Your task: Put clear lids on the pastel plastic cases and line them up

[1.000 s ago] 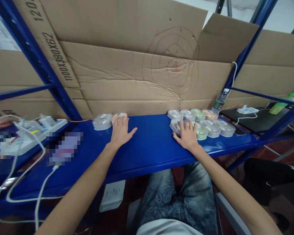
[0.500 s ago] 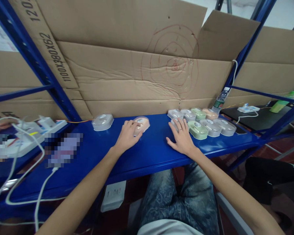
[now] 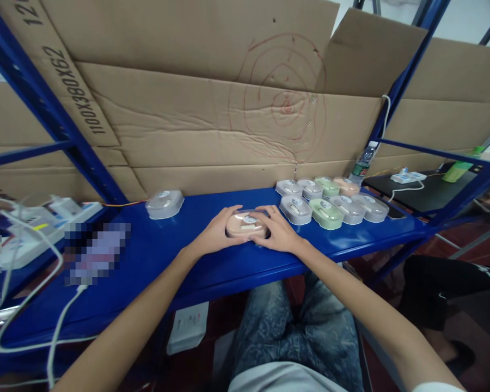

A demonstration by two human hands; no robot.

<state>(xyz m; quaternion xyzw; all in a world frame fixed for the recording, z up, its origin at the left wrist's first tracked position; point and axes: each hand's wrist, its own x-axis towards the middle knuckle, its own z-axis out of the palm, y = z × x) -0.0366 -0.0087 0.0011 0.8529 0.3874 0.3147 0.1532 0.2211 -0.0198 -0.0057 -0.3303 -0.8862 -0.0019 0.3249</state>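
Note:
A small peach-coloured case with a clear lid (image 3: 246, 224) sits on the blue shelf (image 3: 179, 256) in front of me. My left hand (image 3: 218, 234) curls round its left side and my right hand (image 3: 278, 233) curls round its right side, so both grip it together. A grey case of the same kind (image 3: 164, 203) rests alone at the back left. At the back right stand two rows of several similar cases (image 3: 330, 202) in grey, green and peach.
Cardboard sheets (image 3: 212, 109) line the back of the shelf. A power strip with white cables (image 3: 44, 228) lies at the left. A water bottle (image 3: 363, 162) stands by the right blue upright. Another person's dark-clad legs (image 3: 453, 294) are at the lower right.
My left hand has slid the peach case from the back left toward the middle of the shelf. My right hand has left the rows of cases and closed on the peach case.

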